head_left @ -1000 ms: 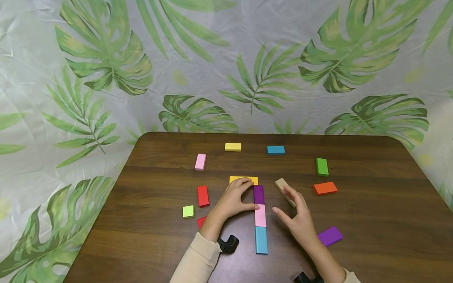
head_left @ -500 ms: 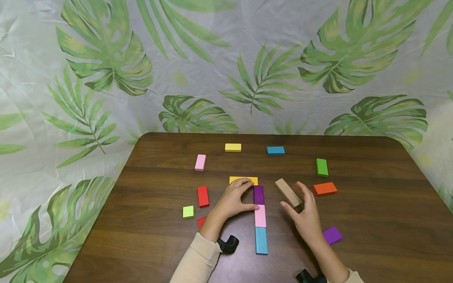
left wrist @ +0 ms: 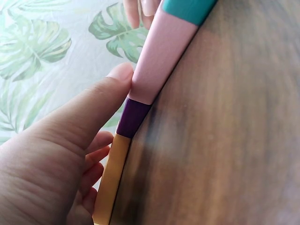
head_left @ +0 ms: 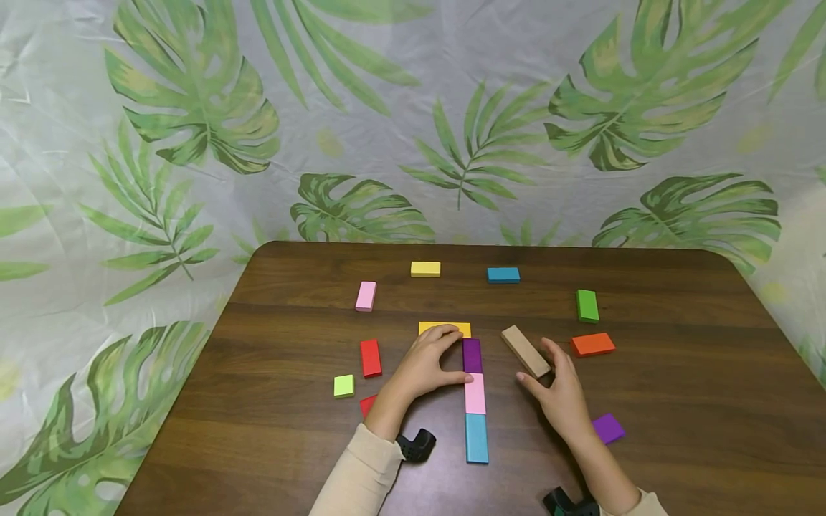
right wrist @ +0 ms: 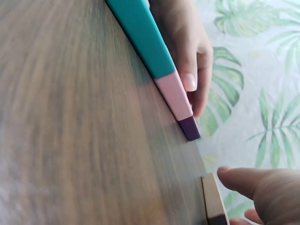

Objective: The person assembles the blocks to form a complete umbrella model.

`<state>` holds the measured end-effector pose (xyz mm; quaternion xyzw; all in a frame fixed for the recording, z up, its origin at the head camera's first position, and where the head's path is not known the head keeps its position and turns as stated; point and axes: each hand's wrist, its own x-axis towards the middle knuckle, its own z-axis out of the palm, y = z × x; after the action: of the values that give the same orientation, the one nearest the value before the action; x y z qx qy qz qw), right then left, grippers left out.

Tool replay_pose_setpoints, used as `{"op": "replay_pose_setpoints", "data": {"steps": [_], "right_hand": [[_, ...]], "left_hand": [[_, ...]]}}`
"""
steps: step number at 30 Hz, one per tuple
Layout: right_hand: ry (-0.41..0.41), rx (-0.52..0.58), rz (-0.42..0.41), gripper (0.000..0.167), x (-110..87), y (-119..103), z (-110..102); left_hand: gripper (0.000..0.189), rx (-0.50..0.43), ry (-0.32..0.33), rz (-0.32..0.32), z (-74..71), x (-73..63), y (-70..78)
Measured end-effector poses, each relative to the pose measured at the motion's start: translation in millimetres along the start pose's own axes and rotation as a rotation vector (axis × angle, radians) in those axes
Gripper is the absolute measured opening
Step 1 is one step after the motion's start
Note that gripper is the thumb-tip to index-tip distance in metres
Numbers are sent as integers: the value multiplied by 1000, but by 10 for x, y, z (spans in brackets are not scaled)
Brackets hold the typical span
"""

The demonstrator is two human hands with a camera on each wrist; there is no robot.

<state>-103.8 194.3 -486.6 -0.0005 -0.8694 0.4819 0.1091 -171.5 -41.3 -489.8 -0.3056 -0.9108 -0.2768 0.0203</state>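
My left hand [head_left: 422,365] lies over the left side of a column of blocks in the head view. Its fingers rest at a yellow-orange block [head_left: 445,327], and the thumb touches the pink block [head_left: 474,394], seen closer in the left wrist view [left wrist: 161,56]. Between these two sits a purple block [head_left: 472,355]; a light blue block [head_left: 477,438] ends the column at the near side. My right hand [head_left: 563,394] hovers by the near end of a plain wooden block [head_left: 525,351], thumb and fingers spread. The wooden block lies slanted, apart from the column.
Around them on the brown table [head_left: 290,444] lie a yellow block [head_left: 426,269], a blue block [head_left: 503,275], a green block [head_left: 587,306], an orange block [head_left: 593,345], a purple block [head_left: 609,428], a pink block [head_left: 366,296], a red block [head_left: 371,358] and a lime block [head_left: 344,385].
My right hand has drawn back toward the near right, away from over the wooden block, uncovering more of it. My left hand and the column have stayed in place.
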Motion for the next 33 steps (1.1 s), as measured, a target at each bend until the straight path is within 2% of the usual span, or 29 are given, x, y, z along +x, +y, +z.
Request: {"op": "replay_pose_setpoints", "data": {"steps": [8, 20, 27, 33], "right_hand": [[-18, -33, 25, 63, 19, 46, -3], [10, -162, -19, 51, 34, 76, 13], [-30, -192, 46, 47, 55, 34, -1], [-38, -197, 64, 41, 53, 21, -9]], "left_hand": [[73, -3, -2, -3, 1, 2, -2], [72, -5, -3, -4, 1, -2, -6], [73, -10, -6, -9, 2, -2, -7], [72, -10, -4, -8, 4, 3, -3]]}}
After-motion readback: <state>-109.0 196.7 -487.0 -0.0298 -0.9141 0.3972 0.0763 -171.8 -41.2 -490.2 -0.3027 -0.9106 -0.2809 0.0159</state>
